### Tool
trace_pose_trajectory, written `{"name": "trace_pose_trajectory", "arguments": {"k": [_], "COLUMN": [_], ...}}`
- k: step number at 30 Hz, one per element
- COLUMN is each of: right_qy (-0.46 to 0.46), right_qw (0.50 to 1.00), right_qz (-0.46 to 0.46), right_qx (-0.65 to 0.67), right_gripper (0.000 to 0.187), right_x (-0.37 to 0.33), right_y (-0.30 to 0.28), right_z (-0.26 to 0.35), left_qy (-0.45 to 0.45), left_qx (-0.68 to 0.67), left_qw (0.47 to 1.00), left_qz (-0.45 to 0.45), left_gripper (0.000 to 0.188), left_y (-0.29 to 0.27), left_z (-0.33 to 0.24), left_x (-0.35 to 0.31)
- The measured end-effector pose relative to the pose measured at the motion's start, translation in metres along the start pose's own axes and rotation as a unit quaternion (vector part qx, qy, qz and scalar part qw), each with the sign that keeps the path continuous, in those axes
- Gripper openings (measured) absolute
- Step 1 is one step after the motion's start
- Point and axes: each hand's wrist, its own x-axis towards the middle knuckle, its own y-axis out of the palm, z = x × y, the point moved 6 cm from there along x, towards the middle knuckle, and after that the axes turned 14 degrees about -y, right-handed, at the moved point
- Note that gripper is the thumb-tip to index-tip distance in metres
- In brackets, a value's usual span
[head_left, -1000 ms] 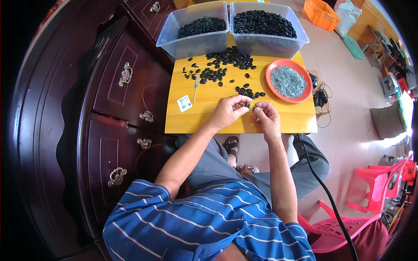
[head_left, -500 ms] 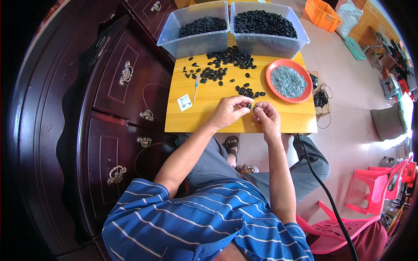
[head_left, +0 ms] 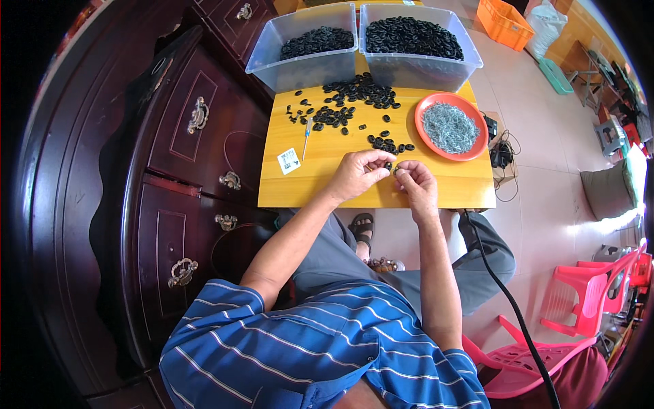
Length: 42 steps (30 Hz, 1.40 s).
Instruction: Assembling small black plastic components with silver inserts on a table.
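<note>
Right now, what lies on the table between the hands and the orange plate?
In the head view, bare yellow table separates the hands from the orange plate; loose black rings lie slightly left.

I see a dark wooden cabinet (head_left: 197, 136) at left, pink plastic chairs (head_left: 586, 300) lower right, an orange crate (head_left: 504, 22) top right.

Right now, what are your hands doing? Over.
Left hand and right hand pinch a small black piece together. Loose black pieces ahead. Nothing blocking.

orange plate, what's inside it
The orange plate holds a flat heap of small grey metal bits; too small to tell their kind. The heap hides most of the plate's floor.
</note>
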Motion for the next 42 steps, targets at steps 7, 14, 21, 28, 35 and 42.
{"name": "trace_pose_trajectory", "arguments": {"k": [7,14,21,28,35,42], "right_qy": [-0.007,-0.003,0.017,0.059,0.078,0.087], "right_qw": [1.000,1.000,0.999,0.996,0.995,0.989], "right_qz": [0.002,0.009,0.016,0.064,0.062,-0.049], "right_qx": [-0.003,-0.006,-0.022,-0.006,0.023,0.110], "right_gripper": [0.013,0.014,0.016,0.013,0.018,0.017], "right_x": [0.002,0.002,0.002,0.004,0.001,-0.002], "right_y": [-0.003,-0.004,-0.005,-0.002,0.000,0.000], "right_z": [-0.003,-0.004,-0.004,0.000,0.005,-0.004], "left_qy": [-0.003,0.000,0.001,0.050,0.064,0.149], "left_qx": [-0.018,-0.021,0.003,0.094,0.119,0.286], "left_qw": [1.000,1.000,0.999,0.992,0.990,0.933], "left_qz": [0.014,0.022,0.032,0.071,0.047,-0.158], "left_gripper": [0.026,0.026,0.025,0.025,0.039,0.049], "left_y": [0.007,0.009,0.006,0.003,0.009,0.024], "left_z": [0.006,0.006,-0.001,-0.016,-0.035,-0.056], "left_x": [0.005,0.006,0.007,0.008,0.001,-0.013]}}
